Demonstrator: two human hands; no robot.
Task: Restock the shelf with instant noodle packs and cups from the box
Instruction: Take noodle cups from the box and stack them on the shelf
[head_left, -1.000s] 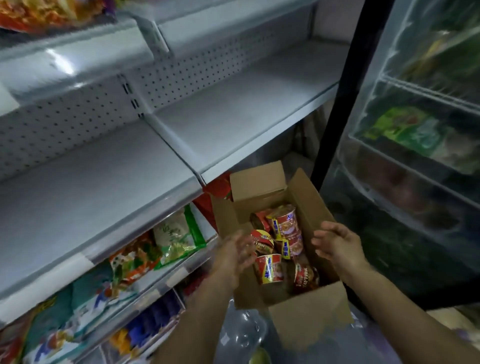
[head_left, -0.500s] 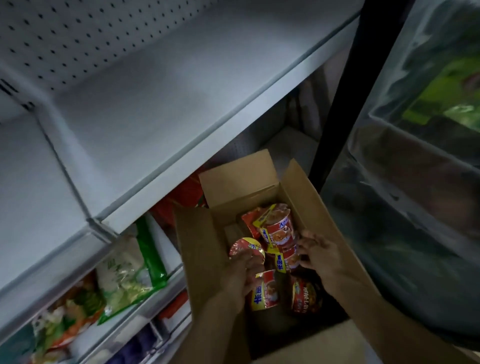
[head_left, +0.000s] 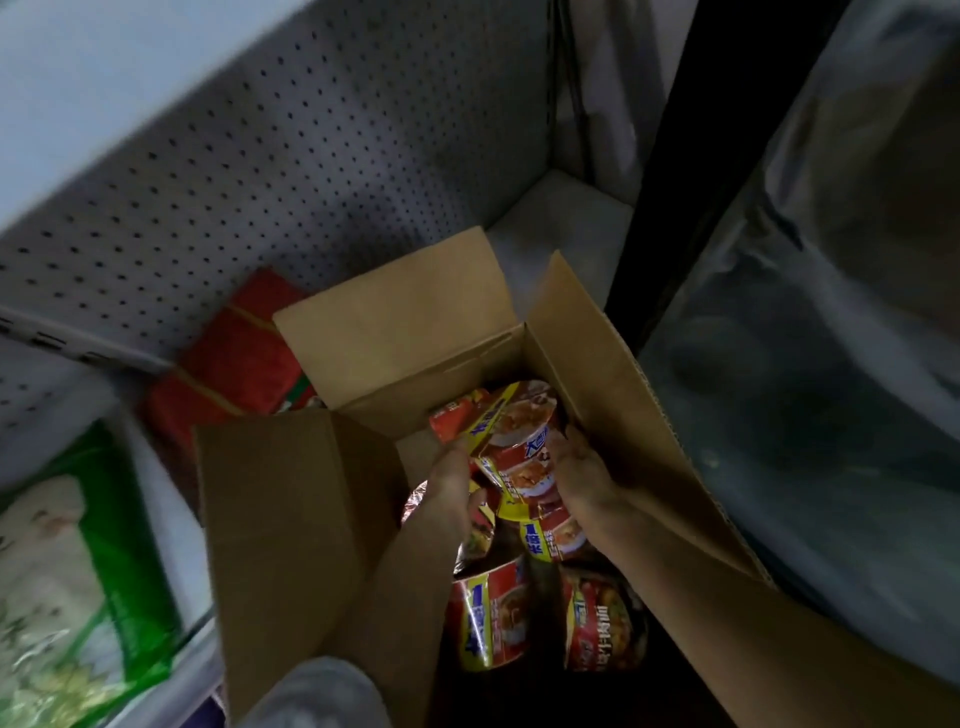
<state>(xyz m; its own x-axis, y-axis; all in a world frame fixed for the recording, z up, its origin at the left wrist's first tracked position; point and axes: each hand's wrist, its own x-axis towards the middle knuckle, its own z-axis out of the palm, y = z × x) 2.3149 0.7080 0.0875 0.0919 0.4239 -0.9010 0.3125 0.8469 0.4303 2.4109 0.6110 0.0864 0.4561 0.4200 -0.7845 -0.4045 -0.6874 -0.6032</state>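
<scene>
An open cardboard box (head_left: 291, 519) stands below the shelf and holds several red and yellow instant noodle cups. Both my hands are inside it. My left hand (head_left: 451, 486) has its fingers curled against the left side of the top noodle cup (head_left: 519, 415). My right hand (head_left: 584, 475) grips the right side of that same cup. More cups lie lower down, one (head_left: 491, 613) under my left forearm and one (head_left: 602, 623) under my right. My fingertips are partly hidden behind the cups.
A grey pegboard shelf back (head_left: 311, 156) rises behind the box. Red packs (head_left: 234, 364) lie to the box's left rear, and a green and white bag (head_left: 78, 545) sits at far left. A black frame (head_left: 691, 156) and glass cooler door (head_left: 831, 364) close off the right.
My view has dropped closer to the box. Both hands have moved deeper and forward, from the middle cups onto the top cup at the far end.
</scene>
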